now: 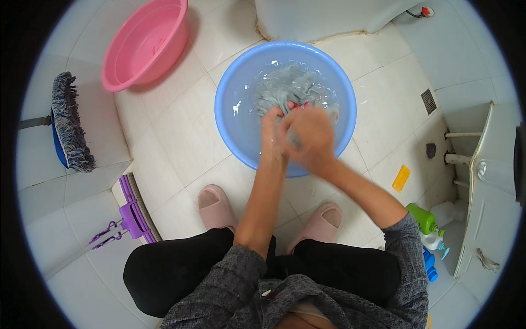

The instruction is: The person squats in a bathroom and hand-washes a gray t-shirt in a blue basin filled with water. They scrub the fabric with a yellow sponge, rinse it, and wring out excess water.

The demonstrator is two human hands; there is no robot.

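A blue plastic basin (224,135) of water stands on the floor before me, with a wet grey cloth (283,84) bunched in it. My left hand (273,119) grips a fold of this cloth near the middle of the basin. Over the near right part of the basin is my right hand (310,133), blurred and curled shut. A bit of grey fabric shows in its grasp, beside the left wrist. Something red, partly covered by the hands, shows at the cloth's near side.
A pink basin (144,45) leans at the upper left. A string mop (70,123) and a purple sponge mop (133,218) are on the left. Rightward lie a yellow object (401,178), a floor drain (428,101) and several bottles, one green (421,217). Pink slippers (215,207) flank the space before me.
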